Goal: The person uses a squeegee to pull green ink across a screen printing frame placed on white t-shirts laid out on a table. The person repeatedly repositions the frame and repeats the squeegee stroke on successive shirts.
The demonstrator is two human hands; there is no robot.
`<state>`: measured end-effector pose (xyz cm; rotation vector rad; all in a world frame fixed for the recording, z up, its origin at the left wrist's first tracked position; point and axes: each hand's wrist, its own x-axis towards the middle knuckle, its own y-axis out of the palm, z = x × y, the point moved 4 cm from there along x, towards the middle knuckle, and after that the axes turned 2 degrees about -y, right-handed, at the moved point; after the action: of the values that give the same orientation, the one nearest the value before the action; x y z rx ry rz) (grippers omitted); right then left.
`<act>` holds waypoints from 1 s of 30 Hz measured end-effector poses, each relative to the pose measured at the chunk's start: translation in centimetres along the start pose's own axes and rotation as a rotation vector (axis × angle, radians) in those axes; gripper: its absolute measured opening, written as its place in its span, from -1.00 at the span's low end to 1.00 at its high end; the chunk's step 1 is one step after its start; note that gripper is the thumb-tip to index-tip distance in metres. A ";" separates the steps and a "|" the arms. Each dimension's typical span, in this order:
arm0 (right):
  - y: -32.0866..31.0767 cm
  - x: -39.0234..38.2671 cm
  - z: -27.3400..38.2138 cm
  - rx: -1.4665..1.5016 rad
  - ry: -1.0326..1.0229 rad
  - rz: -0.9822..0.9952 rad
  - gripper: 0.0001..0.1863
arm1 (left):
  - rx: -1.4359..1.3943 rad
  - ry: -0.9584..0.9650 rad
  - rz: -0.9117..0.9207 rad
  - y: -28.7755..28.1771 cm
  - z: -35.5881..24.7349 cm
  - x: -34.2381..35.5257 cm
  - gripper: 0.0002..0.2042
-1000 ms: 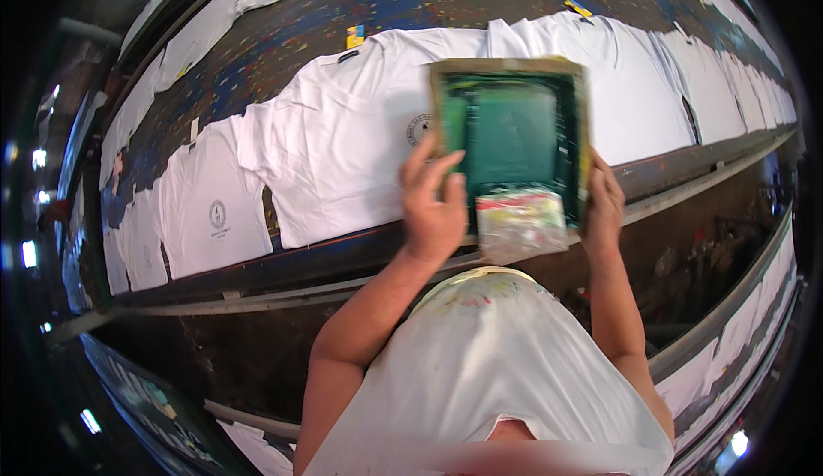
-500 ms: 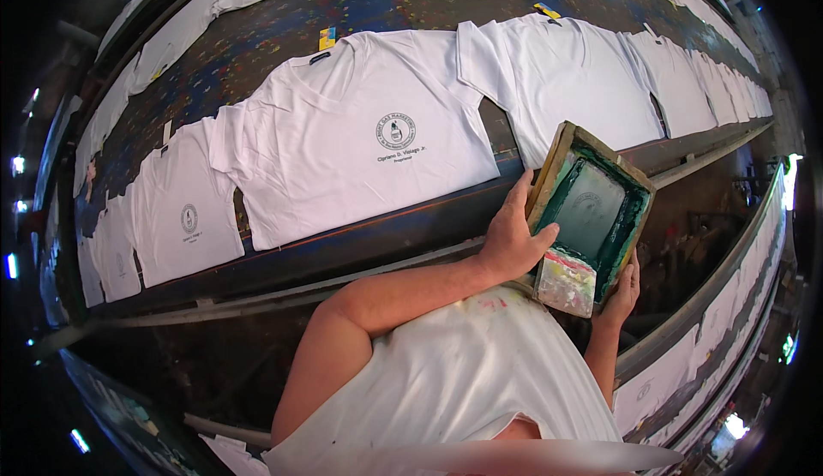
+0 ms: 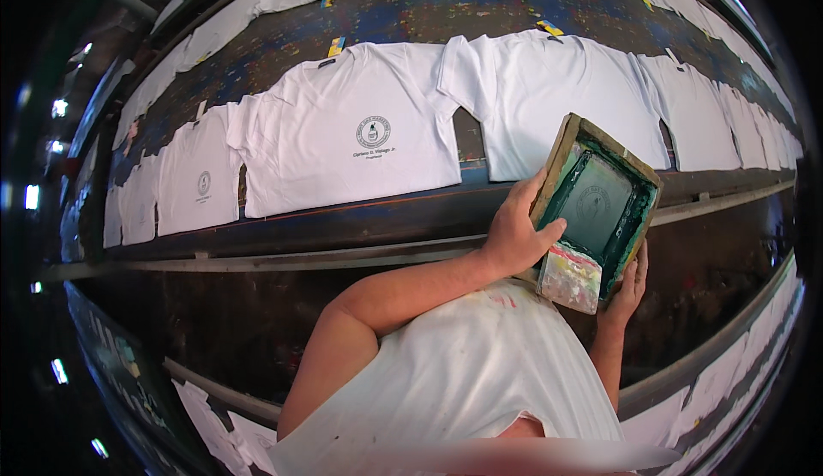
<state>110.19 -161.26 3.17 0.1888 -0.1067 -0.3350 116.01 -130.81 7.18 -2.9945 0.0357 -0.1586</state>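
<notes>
I hold a small framed printing screen (image 3: 604, 185), green inside with a faint round design, tilted at the right of the view. My left hand (image 3: 523, 223) is closed on its left side; my right hand (image 3: 627, 292) grips its lower right side. A paint-stained squeegee (image 3: 569, 283) rests in its lower end. Beyond it, a white T-shirt (image 3: 360, 90) lies flat with a dark round print and small lettering below (image 3: 374, 137). Another white shirt (image 3: 540, 82), partly behind the screen, shows no print in its visible part.
A long, paint-speckled board (image 3: 429, 5) carries rows of white shirts (image 3: 193, 167), some with yellow tags (image 3: 336, 47). A rail (image 3: 197, 262) runs along its near edge. Further racks of shirts (image 3: 737, 356) stand at lower right and lower left (image 3: 231, 429).
Since a second ago the screen has moved off the centre shirt's print, rightward and lower, and turned at an angle, both hands still on it. In the last half second it shifted slightly.
</notes>
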 end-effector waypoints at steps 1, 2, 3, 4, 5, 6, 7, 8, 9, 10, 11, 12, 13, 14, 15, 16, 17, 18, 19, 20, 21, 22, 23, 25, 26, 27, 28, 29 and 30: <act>-1.2 1.3 0.0 -0.005 0.017 -0.002 -0.34 | 0.018 0.003 -0.020 1.3 -0.3 0.1 -0.10; -2.5 2.5 0.0 0.013 0.028 0.012 -0.34 | 0.038 -0.005 -0.034 2.6 -0.5 0.3 -0.09; -3.6 3.5 -0.1 0.049 0.040 0.035 -0.34 | 0.048 0.006 -0.051 3.8 -0.7 0.6 -0.09; -4.6 4.5 -0.1 0.059 0.015 0.057 -0.32 | 0.059 0.010 -0.063 4.9 -0.9 0.8 -0.09; -5.6 5.6 -0.2 0.031 0.057 0.060 -0.32 | 0.068 0.002 -0.073 6.0 -1.0 1.1 -0.08; -6.5 7.0 -0.1 0.036 0.083 0.096 -0.32 | 0.068 0.004 -0.084 7.0 -1.3 1.3 -0.08; -7.1 8.2 -0.2 0.050 0.133 0.110 -0.33 | 0.067 -0.005 -0.095 7.9 -1.6 1.4 -0.08; -7.5 9.0 0.1 0.037 0.104 0.151 -0.34 | 0.069 -0.012 -0.111 8.5 -1.9 1.7 -0.08; -7.9 9.7 0.2 0.031 0.105 0.167 -0.34 | 0.064 -0.015 -0.121 9.1 -2.2 2.0 -0.08; -8.2 10.4 0.3 0.038 0.119 0.172 -0.35 | 0.063 -0.016 -0.131 9.4 -2.5 2.2 -0.08; -8.3 11.0 0.5 0.028 0.095 0.179 -0.36 | 0.067 -0.036 -0.135 9.7 -2.7 2.4 -0.08; -8.3 11.5 0.6 0.033 0.079 0.174 -0.37 | 0.059 -0.017 -0.151 9.9 -3.0 2.7 -0.08; -8.1 11.9 0.6 0.081 0.066 0.199 -0.37 | 0.056 -0.016 -0.158 10.0 -3.1 3.0 -0.08; -8.1 12.3 0.5 0.029 0.068 0.171 -0.37 | 0.056 -0.012 -0.175 10.1 -3.2 3.3 -0.08; -8.0 12.7 0.5 0.021 0.072 0.175 -0.37 | -0.032 -0.069 -0.161 10.3 -2.9 3.7 -0.08; -7.9 13.0 0.4 0.029 0.080 0.184 -0.37 | -0.117 -0.123 -0.155 10.5 -2.5 4.1 -0.08; -7.9 13.3 0.5 0.019 0.078 0.177 -0.37 | -0.207 -0.136 -0.147 10.6 -2.3 4.4 -0.08; -8.0 13.4 0.7 0.019 0.085 0.176 -0.37 | -0.123 -0.130 -0.123 10.7 -2.1 4.8 -0.07; -8.1 13.6 0.9 0.036 0.083 0.180 -0.37 | -0.051 -0.077 -0.103 10.7 -2.1 5.4 -0.05; -8.4 13.6 1.3 0.003 0.069 0.156 -0.37 | 0.017 -0.036 -0.086 10.9 -2.1 6.1 -0.04; -8.7 13.6 1.6 -0.030 0.080 0.116 -0.37 | -0.013 -0.030 -0.062 11.1 -1.8 6.8 -0.02; -9.0 13.5 2.0 -0.044 0.087 0.086 -0.37 | -0.042 -0.046 -0.034 11.5 -1.6 7.4 0.00; -9.3 13.4 2.4 -0.038 0.110 0.047 -0.37 | -0.090 -0.090 -0.013 11.8 -1.3 8.1 0.03; -9.2 13.5 3.3 -0.129 0.057 0.057 -0.37 | -0.102 -0.115 -0.083 12.8 -1.2 8.3 0.04; -9.2 13.7 4.0 -0.158 0.040 0.046 -0.37 | -0.161 -0.131 -0.090 13.1 -1.1 8.7 0.04; -9.2 13.8 4.5 -0.168 0.010 0.036 -0.36 | -0.216 -0.161 -0.074 13.5 -1.0 8.9 0.03; -9.2 13.9 5.0 -0.287 -0.076 0.007 -0.36 | -0.139 -0.155 0.090 13.9 -0.5 9.4 0.08; -9.4 13.9 5.0 -0.251 -0.022 -0.027 -0.37 | -0.132 -0.142 0.104 14.0 -0.3 9.7 0.10; -9.4 14.0 5.0 -0.210 0.010 -0.037 -0.37 | -0.130 -0.123 0.102 14.2 -0.2 9.9 0.12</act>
<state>119.67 -175.52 7.13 -0.0156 -0.0571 -0.3799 125.64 -145.16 6.41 -3.1164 0.1928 0.0402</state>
